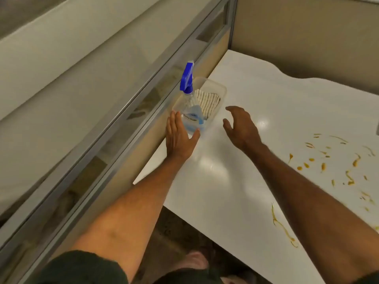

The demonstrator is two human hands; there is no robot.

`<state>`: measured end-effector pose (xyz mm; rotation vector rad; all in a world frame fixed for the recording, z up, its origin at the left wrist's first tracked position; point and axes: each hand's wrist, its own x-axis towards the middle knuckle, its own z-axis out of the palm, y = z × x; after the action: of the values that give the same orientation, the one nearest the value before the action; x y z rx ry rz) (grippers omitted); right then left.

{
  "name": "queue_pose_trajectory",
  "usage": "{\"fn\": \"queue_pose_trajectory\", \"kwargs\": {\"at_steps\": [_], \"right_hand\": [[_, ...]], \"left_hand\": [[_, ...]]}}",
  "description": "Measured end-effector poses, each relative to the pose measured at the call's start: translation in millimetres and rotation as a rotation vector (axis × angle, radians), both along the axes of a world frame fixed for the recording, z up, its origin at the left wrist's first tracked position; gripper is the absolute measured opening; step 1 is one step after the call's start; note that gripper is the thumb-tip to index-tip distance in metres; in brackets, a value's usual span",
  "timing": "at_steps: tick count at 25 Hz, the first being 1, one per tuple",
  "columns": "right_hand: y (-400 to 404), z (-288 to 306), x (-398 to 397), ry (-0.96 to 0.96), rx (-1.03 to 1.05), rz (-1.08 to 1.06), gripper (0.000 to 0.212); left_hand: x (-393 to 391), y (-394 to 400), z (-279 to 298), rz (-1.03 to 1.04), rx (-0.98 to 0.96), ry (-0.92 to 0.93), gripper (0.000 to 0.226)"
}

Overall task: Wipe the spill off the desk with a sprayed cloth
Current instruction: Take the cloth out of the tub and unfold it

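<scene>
A clear spray bottle (191, 111) with a blue trigger head stands in a clear plastic tub (222, 89) near the desk's left edge. A folded striped cloth (208, 102) lies in the same tub behind the bottle. My left hand (179, 138) is spread, fingers straight, right beside the bottle's base, thumb out toward it; I cannot tell if it touches. Just right of the tub, my right hand (240, 126) hovers with loosely curled fingers and holds nothing. An orange-brown spill (328, 160) is streaked over the white desk (235, 181) at the right.
A glass and metal partition (127, 111) runs along the desk's left side, and a beige divider wall (297, 37) stands behind it. The desk's front edge is curved, with dark floor (178, 228) below it.
</scene>
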<state>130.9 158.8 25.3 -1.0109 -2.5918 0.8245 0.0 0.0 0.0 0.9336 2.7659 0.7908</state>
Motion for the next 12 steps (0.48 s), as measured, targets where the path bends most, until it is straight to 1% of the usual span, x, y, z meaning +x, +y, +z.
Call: {"fn": "queue_pose_trajectory", "kwargs": {"at_steps": [3,7,12], "right_hand": [[17.7,-2.6,-39.0,-0.044,0.081,0.051,0.045],[39.0,-2.3,-79.5,-0.144,0.195,0.176,0.038],[53.4,-2.7,-122.2,-0.355,0.329,0.353,0.038]], "left_hand": [[-17.1,15.1,-10.1,0.026,0.025,-0.058,0.1],[-27.3,30.0,-25.1,0.03,0.022,-0.12,0.106],[-30.4,35.7,-43.2,0.074,0.117,-0.122,0.108]]}}
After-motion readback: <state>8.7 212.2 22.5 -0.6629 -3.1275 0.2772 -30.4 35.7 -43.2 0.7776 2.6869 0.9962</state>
